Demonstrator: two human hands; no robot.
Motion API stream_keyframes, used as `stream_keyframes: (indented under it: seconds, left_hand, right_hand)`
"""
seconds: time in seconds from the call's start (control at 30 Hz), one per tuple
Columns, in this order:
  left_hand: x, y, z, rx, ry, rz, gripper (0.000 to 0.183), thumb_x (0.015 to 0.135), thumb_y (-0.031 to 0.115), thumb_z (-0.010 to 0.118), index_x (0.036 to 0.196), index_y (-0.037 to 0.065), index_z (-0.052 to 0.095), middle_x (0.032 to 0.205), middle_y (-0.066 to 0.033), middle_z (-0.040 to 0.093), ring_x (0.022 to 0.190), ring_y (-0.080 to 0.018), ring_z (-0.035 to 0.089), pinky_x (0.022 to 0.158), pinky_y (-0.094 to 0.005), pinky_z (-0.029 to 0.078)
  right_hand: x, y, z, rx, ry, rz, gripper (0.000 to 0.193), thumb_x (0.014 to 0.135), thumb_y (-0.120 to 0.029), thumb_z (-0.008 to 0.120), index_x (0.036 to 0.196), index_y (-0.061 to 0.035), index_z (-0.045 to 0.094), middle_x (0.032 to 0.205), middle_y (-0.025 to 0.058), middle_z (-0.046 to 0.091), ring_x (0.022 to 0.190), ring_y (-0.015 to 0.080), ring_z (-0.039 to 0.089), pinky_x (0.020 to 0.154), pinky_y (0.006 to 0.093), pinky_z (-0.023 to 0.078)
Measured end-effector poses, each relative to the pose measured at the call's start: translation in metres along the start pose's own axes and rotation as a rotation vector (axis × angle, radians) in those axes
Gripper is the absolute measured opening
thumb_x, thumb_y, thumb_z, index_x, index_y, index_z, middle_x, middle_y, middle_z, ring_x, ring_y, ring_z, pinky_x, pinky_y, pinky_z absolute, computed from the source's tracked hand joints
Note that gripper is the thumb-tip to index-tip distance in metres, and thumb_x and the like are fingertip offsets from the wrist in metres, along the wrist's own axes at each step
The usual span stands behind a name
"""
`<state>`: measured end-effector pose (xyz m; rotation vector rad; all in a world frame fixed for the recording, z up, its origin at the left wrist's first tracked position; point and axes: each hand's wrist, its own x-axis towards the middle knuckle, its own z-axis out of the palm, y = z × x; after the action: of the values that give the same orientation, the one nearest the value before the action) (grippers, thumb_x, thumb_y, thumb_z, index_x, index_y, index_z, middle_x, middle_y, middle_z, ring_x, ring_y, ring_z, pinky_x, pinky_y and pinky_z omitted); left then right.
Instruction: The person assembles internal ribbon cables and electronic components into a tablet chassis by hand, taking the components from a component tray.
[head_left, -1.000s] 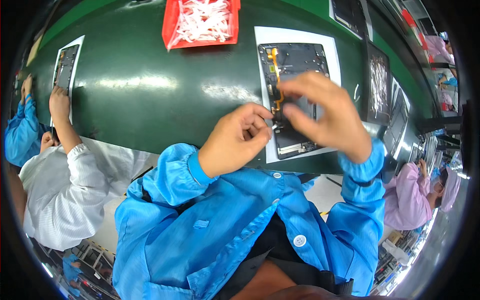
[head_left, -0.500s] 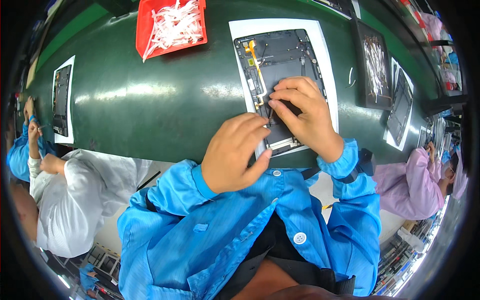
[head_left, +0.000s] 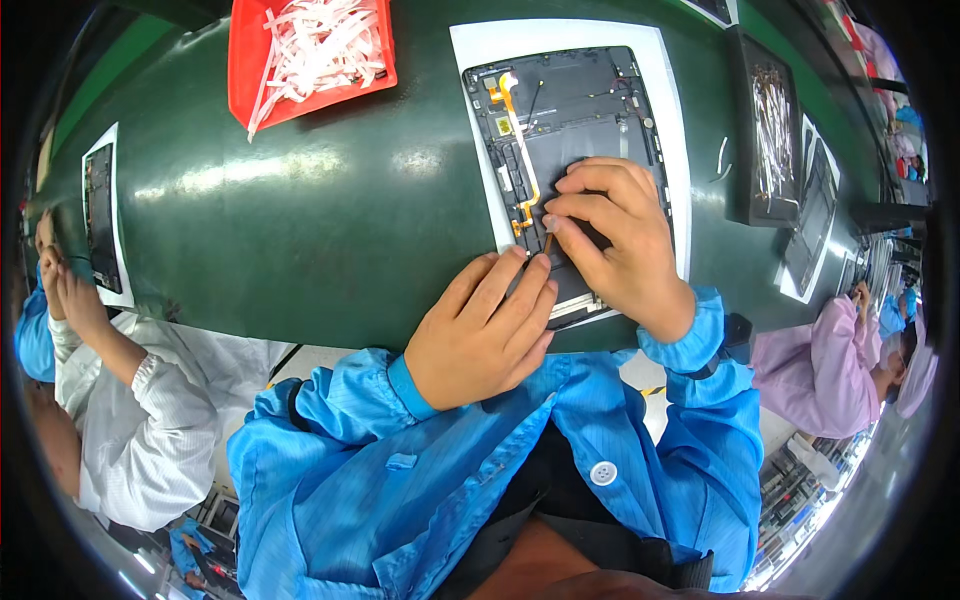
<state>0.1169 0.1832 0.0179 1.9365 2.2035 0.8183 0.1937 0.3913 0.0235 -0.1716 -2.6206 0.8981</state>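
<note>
- One black device housing (head_left: 580, 105) lies inner side up on a white sheet (head_left: 665, 90), on the green counter (head_left: 300, 250) in front of the person.
- Inside it, an orange ribbon cable (head_left: 521, 155) runs down the left side, and a pale bar (head_left: 575, 308) sits along the near edge.
- Right hand (head_left: 625, 240): over the housing, thumb and forefinger tips close together at a thin brownish strip (head_left: 548, 243); whether they grip it, I cannot tell.
- Left hand (head_left: 478, 340): spread, fingers extended, fingertips at the housing's near left part, just beside that strip.
- Beyond, to the left: a red bin (head_left: 243, 75) heaped with pinkish-white strips (head_left: 325, 45).
- To the right: loose white pieces (head_left: 722, 155) near a black tray (head_left: 743, 120).
- Farther out: a second housing (head_left: 100, 215) at far left, near a co-worker in white (head_left: 150, 430).
</note>
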Motion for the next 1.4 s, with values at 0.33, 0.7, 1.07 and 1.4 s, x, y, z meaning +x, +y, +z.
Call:
stream_keyframes:
  seconds: [0.33,0.7,1.07,1.4]
  left_hand:
    - [0.003,-0.001,-0.001,0.018,-0.011,-0.002,0.048,0.080,0.035,0.077,0.114,0.002,0.071,0.132,-0.0147,0.064,0.127,-0.0338,0.055,0.102,-0.0470,0.050]
    - [0.003,0.003,-0.002,0.041,-0.019,0.002,0.051,0.081,0.037,0.076,0.118,0.002,0.070,0.132,-0.0143,0.063,0.127,-0.0336,0.055,0.102,-0.0476,0.049]
    - [0.004,0.006,-0.001,0.080,-0.033,0.000,0.054,0.082,0.040,0.076,0.121,0.003,0.070,0.133,-0.0134,0.061,0.128,-0.0333,0.054,0.103,-0.0483,0.047]
    - [0.004,0.007,0.000,0.063,-0.004,-0.013,0.055,0.079,0.035,0.079,0.122,0.003,0.069,0.133,-0.0131,0.060,0.125,-0.0335,0.055,0.103,-0.0492,0.047]
  right_hand:
    - [0.003,0.000,0.000,-0.008,-0.012,-0.013,0.019,0.077,-0.005,0.082,0.094,-0.0058,0.075,0.106,0.0062,0.067,0.108,0.0283,0.063,0.095,0.0416,0.045]
    - [0.002,-0.001,-0.002,-0.014,0.000,-0.040,0.021,0.075,-0.004,0.082,0.095,-0.0063,0.074,0.105,0.0060,0.067,0.108,0.0283,0.063,0.093,0.0413,0.045]
    - [-0.001,0.000,0.002,-0.127,0.069,-0.024,0.032,0.076,-0.009,0.084,0.102,-0.0053,0.066,0.114,0.0102,0.064,0.111,0.0323,0.061,0.095,0.0446,0.044]
    - [-0.002,-0.013,-0.015,-0.078,-0.102,0.023,0.060,0.074,-0.012,0.083,0.127,-0.0007,0.059,0.129,0.0157,0.056,0.127,0.0375,0.052,0.114,0.0546,0.036]
